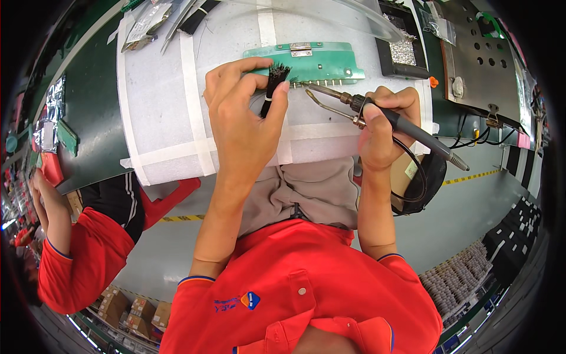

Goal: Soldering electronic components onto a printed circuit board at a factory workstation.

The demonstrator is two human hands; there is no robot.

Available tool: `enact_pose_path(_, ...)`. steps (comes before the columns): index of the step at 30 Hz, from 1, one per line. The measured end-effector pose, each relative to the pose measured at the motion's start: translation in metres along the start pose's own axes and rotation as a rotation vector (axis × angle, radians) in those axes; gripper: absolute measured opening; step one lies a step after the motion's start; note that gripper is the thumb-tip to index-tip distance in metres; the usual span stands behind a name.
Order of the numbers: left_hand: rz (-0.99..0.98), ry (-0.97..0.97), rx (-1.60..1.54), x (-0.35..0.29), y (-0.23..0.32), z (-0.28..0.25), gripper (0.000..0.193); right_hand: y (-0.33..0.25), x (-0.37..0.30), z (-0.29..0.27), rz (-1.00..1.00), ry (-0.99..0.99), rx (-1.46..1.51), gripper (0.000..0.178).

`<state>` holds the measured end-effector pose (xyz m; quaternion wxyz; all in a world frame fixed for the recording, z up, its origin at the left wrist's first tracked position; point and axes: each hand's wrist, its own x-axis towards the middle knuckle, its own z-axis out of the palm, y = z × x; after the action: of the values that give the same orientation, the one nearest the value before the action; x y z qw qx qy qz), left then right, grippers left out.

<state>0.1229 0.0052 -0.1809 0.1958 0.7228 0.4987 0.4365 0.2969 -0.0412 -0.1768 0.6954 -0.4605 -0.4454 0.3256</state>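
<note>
My left hand (244, 112) is closed around a bundle of short black wires (273, 88), tied with a white band, its loose ends fanned upward. My right hand (389, 121) grips a soldering iron (413, 131) with a thin metal feed tube beside its tip; the tip points left toward a row of small metal pins. Those pins stick out along the near edge of a green fixture plate (330, 65) with a metal hinge on its far side. The iron's tip lies close to the pins; whether it touches them I cannot tell. My left fingertips partly cover the fixture's left end.
White foam mat (165, 106) with tape strips lies under the work. A black tray (404, 53) of small silvery parts stands at the back right, beside a perforated metal box (480, 59). More black wires (197, 17) lie back left. A co-worker in red (88, 253) sits at left.
</note>
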Motion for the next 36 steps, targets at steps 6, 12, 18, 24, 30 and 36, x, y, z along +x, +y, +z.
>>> enact_pose_path(6, -0.012, -0.017, 0.007, 0.001, 0.003, -0.003, 0.013, 0.002, 0.0, -0.004, -0.023, 0.068, 0.02, 0.015)
enact_pose_path(12, -0.042, -0.008, -0.044, 0.006, -0.003, -0.018, 0.01, 0.002, 0.0, -0.004, 0.014, 0.141, 0.02, 0.014)
enact_pose_path(18, -0.103, 0.0, -0.086, 0.011, 0.013, -0.03, 0.01, 0.009, 0.0, -0.009, -0.045, 0.214, 0.07, 0.013)
enact_pose_path(24, 0.058, -0.109, -0.064, 0.007, 0.01, -0.004, 0.017, 0.008, -0.004, -0.012, -0.062, 0.234, 0.046, 0.012)
enact_pose_path(30, 0.033, -0.102, -0.015, 0.007, 0.01, 0.003, 0.015, 0.006, -0.001, -0.004, -0.066, 0.288, 0.126, 0.014)
enact_pose_path(36, 0.037, -0.116, 0.005, 0.008, 0.01, 0.0, 0.017, 0.009, -0.001, -0.006, -0.051, 0.227, 0.137, 0.014)
